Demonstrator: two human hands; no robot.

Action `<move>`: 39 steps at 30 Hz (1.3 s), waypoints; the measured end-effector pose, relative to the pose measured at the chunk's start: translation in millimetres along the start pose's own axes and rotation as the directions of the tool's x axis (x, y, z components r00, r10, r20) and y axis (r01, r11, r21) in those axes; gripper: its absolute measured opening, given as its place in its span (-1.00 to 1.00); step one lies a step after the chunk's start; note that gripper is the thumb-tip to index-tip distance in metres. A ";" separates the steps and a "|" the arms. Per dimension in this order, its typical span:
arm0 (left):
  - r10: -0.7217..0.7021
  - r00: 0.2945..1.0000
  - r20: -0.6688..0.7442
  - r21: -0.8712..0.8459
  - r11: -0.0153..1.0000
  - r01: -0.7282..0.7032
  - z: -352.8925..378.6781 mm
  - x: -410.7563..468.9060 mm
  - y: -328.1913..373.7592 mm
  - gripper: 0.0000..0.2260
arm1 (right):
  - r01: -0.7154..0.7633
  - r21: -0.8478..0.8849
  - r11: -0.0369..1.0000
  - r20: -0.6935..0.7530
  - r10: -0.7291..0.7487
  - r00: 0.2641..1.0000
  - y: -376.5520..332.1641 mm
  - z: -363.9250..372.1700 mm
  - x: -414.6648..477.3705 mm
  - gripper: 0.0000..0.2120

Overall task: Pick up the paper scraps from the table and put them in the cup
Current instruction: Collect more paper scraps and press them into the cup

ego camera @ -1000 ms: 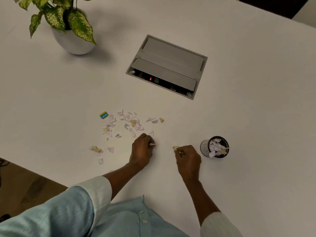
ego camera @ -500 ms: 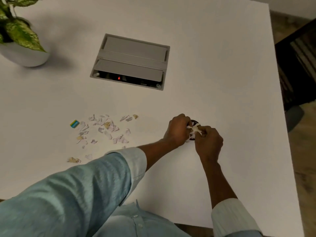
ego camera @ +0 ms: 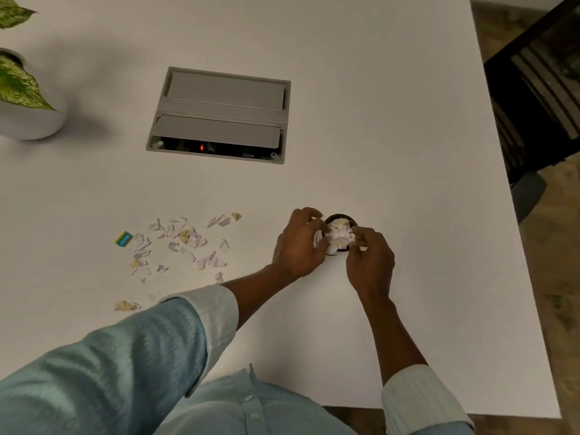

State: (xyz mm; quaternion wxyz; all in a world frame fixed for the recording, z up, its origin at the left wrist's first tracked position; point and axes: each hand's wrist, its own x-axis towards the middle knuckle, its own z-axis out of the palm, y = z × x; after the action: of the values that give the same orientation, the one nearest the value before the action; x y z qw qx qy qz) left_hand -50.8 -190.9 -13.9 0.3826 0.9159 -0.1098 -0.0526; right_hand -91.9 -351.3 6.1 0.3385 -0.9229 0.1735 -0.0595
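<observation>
Watching through the head view, I see both hands meet at the cup (ego camera: 341, 218), which stands on the white surface (ego camera: 408, 152) right of centre, heaped with paper scraps (ego camera: 337, 235). The left hand (ego camera: 299, 243) curls against the cup's left side; whether it grips, I cannot tell. The right hand (ego camera: 370, 257) pinches the heaped scraps at the right rim. Loose scraps (ego camera: 185, 243) lie scattered well to the left, a blue-and-yellow piece (ego camera: 123, 239) at their left edge. Farther off sit a grey hatch (ego camera: 219, 114) and a plant pot (ego camera: 29, 125).
</observation>
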 end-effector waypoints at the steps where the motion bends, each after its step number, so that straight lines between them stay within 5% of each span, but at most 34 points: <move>1: -0.017 1.000 -0.002 0.046 0.999 0.017 -2.2 -5.1 -10.8 -0.80 | 0.014 0.002 1.000 0.013 -0.015 1.000 -0.2 1.5 -1.7 -0.69; 8: -0.136 0.927 0.351 0.449 0.893 -0.039 -26.3 -49.3 -93.9 -0.23 | 0.184 -0.150 0.971 0.128 -0.165 0.978 -1.1 11.0 -3.8 -0.74; 14: -0.230 0.863 0.450 0.510 0.859 -0.037 -20.8 -63.7 -110.2 0.13 | 0.225 -0.334 0.915 0.292 -0.126 0.948 -7.0 19.5 14.8 -0.65; 29: -0.293 0.843 0.451 0.553 0.833 -0.007 -14.0 -58.9 -101.1 0.09 | 0.207 -0.526 0.825 0.358 -0.006 0.934 -24.1 28.8 38.6 -0.69; 34: -0.236 0.856 0.460 0.468 0.883 -0.008 -25.7 -56.0 -108.2 -0.24 | 0.193 -0.471 0.861 0.182 -0.119 0.976 -31.0 24.0 20.9 -0.68; 39: -0.109 0.943 0.316 0.421 0.906 -0.037 -47.6 -77.9 -124.5 -0.55 | 0.271 -0.313 0.910 0.020 -0.279 0.960 -46.1 35.9 -11.4 -0.81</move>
State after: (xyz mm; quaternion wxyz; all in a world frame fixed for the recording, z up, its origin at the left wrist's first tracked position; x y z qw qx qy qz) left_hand -97.8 -54.2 -68.2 0.1510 0.9564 -0.1643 -0.1883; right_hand -81.4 -292.8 8.5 0.1741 -0.9792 0.0533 -0.0898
